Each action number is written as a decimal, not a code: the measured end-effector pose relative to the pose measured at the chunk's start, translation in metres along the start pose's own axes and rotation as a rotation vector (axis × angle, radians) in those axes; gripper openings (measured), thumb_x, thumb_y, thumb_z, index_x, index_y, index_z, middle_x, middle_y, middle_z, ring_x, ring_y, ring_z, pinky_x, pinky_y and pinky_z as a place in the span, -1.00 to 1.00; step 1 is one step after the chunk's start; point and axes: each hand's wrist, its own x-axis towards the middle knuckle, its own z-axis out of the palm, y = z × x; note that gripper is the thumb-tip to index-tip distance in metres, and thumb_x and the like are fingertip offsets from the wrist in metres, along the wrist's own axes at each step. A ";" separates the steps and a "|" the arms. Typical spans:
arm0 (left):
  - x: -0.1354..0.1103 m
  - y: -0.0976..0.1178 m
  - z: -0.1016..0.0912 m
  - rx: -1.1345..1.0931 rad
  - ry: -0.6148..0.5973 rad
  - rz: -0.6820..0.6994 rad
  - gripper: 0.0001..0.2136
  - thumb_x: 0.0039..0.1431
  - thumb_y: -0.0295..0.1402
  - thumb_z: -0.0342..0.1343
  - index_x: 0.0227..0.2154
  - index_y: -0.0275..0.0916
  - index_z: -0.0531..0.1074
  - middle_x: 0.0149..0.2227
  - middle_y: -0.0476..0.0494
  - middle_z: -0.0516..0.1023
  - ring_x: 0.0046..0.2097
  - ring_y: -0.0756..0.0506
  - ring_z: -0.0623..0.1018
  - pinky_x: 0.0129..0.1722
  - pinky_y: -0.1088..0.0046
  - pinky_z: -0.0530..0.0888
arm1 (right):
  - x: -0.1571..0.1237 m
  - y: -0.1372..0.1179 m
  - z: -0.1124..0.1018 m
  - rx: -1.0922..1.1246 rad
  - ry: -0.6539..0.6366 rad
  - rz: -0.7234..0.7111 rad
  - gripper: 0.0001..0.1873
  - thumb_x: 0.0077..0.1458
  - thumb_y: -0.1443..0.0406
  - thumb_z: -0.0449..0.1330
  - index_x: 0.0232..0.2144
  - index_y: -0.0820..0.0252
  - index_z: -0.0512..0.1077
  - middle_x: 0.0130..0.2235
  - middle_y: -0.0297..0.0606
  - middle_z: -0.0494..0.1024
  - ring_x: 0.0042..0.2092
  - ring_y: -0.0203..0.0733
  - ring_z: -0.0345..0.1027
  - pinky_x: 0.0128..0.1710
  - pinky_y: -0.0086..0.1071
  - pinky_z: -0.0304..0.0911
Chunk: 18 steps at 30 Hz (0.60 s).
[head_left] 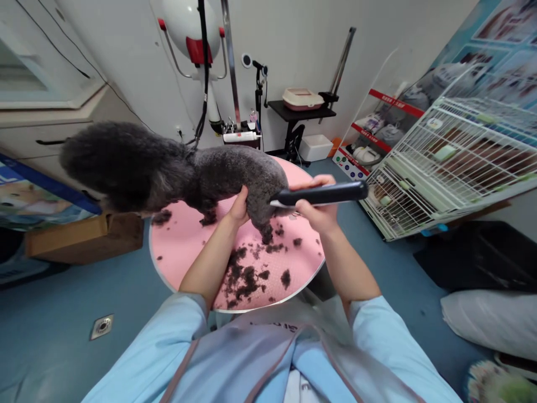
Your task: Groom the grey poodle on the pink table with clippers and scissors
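The left hand point(240, 207) reaches forward from a bent arm, its forearm slanting up to the right, the thumb pointing up against the dog point(247, 170) just ahead of the near hind leg. The rest of its fingers are hidden by the body, so I cannot tell how far they are closed. The right hand point(321, 212) comes in from the other side, its forearm slanting up to the left; its fingers are wrapped round the clipper point(325, 194), thumb on the near side, the others over the far side. The clipper lies nearly level, its tip pointing left and meeting the dog's hindquarters.

There is one dog, standing on one round pink surface point(180, 252), head to the left and rump to the right, and one clipper. Dark hair clumps point(247, 281) lie over the near part of the surface, too many and too broken to count; most are below the hind leg, one larger one apart to the right.

Beyond are one dryer point(187, 28), one white tube point(240, 137), one litter tray point(302, 99) and one white bin point(315, 148). One two-level cage point(444, 173) stands to the right. One carton point(69, 240) and one drain point(102, 326) are on the left.
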 end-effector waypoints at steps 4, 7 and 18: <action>-0.002 0.001 0.004 -0.003 0.001 0.002 -0.48 0.28 0.03 -0.08 -0.03 -0.31 0.49 -0.01 -0.24 0.57 0.19 -0.20 0.42 0.21 0.24 0.31 | 0.012 0.005 -0.001 0.003 -0.033 0.007 -0.56 -0.05 0.09 0.31 -0.23 0.05 0.17 -0.18 -0.25 0.58 -0.10 -0.11 0.50 -0.02 -0.09 0.40; -0.002 0.000 0.002 0.008 0.009 0.000 -0.49 0.28 0.04 -0.07 -0.04 -0.31 0.50 -0.02 -0.23 0.58 0.17 -0.19 0.43 0.20 0.27 0.32 | 0.004 0.012 0.000 -0.018 -0.092 -0.003 -0.59 -0.07 0.16 0.32 -0.26 0.05 0.20 -0.15 -0.23 0.58 -0.07 -0.10 0.49 0.00 -0.08 0.38; 0.001 -0.005 0.007 0.021 0.024 -0.006 -0.51 0.30 0.01 -0.11 -0.04 -0.25 0.51 -0.05 -0.16 0.60 0.14 -0.17 0.46 0.19 0.32 0.32 | -0.025 0.033 0.001 0.016 -0.277 0.124 -0.64 -0.07 0.21 0.31 -0.21 0.10 0.32 -0.13 -0.18 0.59 -0.31 -0.23 0.48 -0.34 -0.30 0.43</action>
